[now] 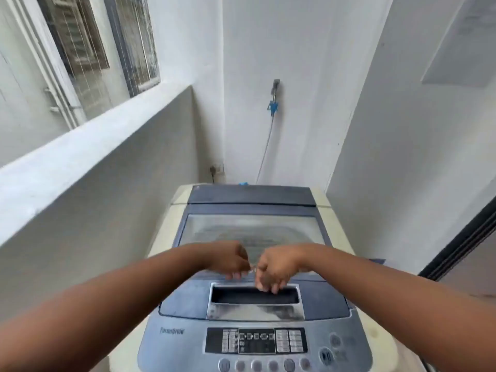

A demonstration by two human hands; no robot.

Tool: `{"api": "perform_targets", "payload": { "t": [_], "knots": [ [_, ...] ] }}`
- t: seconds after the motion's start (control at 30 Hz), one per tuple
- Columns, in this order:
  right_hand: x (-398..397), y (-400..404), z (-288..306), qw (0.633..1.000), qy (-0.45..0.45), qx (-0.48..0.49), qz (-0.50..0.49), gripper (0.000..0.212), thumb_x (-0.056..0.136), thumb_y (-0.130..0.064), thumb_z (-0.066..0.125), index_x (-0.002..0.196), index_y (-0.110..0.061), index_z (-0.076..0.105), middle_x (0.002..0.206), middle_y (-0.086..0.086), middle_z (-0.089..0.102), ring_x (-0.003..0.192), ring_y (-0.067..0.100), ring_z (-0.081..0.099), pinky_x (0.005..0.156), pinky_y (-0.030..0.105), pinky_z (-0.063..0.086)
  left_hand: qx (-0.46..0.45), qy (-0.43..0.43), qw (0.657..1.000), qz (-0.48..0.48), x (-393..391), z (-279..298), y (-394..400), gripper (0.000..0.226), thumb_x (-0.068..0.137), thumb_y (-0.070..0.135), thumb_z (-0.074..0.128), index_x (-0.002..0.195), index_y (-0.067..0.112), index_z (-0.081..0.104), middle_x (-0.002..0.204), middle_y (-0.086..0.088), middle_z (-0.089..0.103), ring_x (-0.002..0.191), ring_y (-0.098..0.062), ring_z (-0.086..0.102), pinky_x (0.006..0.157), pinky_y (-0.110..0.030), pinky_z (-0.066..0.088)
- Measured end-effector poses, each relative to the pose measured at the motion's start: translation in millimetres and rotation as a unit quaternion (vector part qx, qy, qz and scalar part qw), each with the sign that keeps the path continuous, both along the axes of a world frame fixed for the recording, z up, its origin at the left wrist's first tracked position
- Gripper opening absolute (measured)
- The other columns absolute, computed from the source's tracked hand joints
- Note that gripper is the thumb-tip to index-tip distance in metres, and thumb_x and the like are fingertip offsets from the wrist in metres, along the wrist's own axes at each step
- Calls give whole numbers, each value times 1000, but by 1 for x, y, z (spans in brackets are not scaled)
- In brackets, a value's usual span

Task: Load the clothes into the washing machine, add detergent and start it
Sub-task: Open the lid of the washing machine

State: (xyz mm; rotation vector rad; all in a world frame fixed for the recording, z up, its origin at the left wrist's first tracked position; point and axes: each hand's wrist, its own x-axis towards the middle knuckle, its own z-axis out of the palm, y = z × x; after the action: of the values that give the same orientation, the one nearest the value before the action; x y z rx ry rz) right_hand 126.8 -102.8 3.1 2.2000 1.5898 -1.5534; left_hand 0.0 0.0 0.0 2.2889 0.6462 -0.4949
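Note:
A top-loading washing machine [249, 312] with a blue-grey top stands in front of me, its glass lid [249, 229] down. My left hand [230, 260] and my right hand [276, 267] meet above the front of the lid, almost touching. Both are blurred, with fingers hanging loosely curled downward. The right fingertips hang just over the lid's handle recess [255, 295]. I see nothing held in either hand. The control panel [256, 343] with a row of round buttons lies at the near edge. No clothes or detergent are in view.
A grey parapet wall [94, 167] runs along the left, close to the machine. White walls close off the back and right. A tap with a blue hose fitting [273, 103] is on the back wall, and a dark door frame [461, 245] is at the right.

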Motion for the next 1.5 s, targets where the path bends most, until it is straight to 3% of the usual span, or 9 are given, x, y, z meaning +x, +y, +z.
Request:
{"api": "perform_targets", "payload": {
  "t": [0.17, 0.4, 0.57, 0.73, 0.83, 0.93, 1.13, 1.27, 1.5],
  "knots": [
    [-17, -22, -29, 971, -150, -2, 186, 35, 91, -34, 60, 105, -2, 64, 98, 12, 64, 85, 25, 56, 61, 29, 39, 50, 90, 991, -82, -19, -38, -29, 37, 94, 39, 49, 99, 6, 63, 99, -15, 65, 81, -23, 53, 73, -30, 39],
    [-24, -47, -24, 977, -156, 64, 133, 42, 82, -52, 65, 99, -17, 49, 95, 2, 54, 84, 20, 49, 68, 32, 36, 149, 48, 983, -94, -36, -37, -53, 49, 89, 61, 46, 105, 16, 55, 111, -7, 61, 93, -23, 54, 75, -30, 38],
    [-16, -53, 33, 946, -235, 193, 113, 57, 67, -56, 75, 101, -26, 39, 101, 0, 57, 83, 18, 49, 68, 32, 40, 204, -42, 973, -99, -42, 39, -43, 65, 71, 70, 63, 114, 23, 47, 108, 2, 61, 89, -19, 57, 71, -28, 41],
    [20, -19, 115, 826, -380, 408, 85, 57, 74, -45, 65, 121, -31, 36, 104, -1, 65, 85, 24, 61, 71, 34, 45, 359, -135, 921, -65, -8, 119, 5, 59, 72, 51, 72, 120, 30, 46, 108, 3, 63, 93, -20, 61, 75, -27, 45],
    [45, -1, 127, 761, -444, 469, 57, 80, 69, -55, 64, 139, -30, 32, 132, -2, 53, 117, 23, 54, 101, 43, 39, 478, -192, 855, -63, 9, 134, 37, 70, 67, 61, 63, 127, 29, 47, 113, 0, 63, 103, -24, 60, 88, -34, 47],
    [64, 8, 112, 669, -502, 546, 46, 77, 74, -52, 66, 141, -24, 38, 147, 2, 42, 139, 26, 34, 113, 49, 19, 573, -257, 777, -43, 13, 135, 63, 108, 62, 80, 49, 149, 21, 25, 144, -7, 42, 136, -29, 35, 114, -45, 21],
    [89, 49, 85, 569, -553, 608, 25, 57, 94, -35, 49, 145, -11, 40, 151, 8, 39, 141, 28, 34, 114, 46, 23, 637, -341, 691, -7, 27, 126, 83, 100, 82, 64, 50, 152, 9, 5, 159, -16, 8, 147, -34, 2, 118, -51, 2],
    [101, 82, 89, 578, -552, 601, -6, 55, 95, -25, 44, 146, -7, 36, 153, 10, 36, 142, 29, 32, 115, 44, 19, 639, -367, 675, 44, 49, 123, 94, 87, 89, 49, 49, 152, 6, 7, 158, -15, 5, 147, -34, 4, 119, -47, 1],
    [121, 128, 105, 678, -506, 529, -55, 58, 99, -28, 34, 152, -10, 18, 160, 6, 17, 148, 26, 13, 120, 39, 4, 559, -318, 760, 90, 80, 99, 146, 80, 90, 62, 31, 152, 13, 17, 159, -6, 15, 147, -30, 9, 118, -46, 11]
  ]
}}
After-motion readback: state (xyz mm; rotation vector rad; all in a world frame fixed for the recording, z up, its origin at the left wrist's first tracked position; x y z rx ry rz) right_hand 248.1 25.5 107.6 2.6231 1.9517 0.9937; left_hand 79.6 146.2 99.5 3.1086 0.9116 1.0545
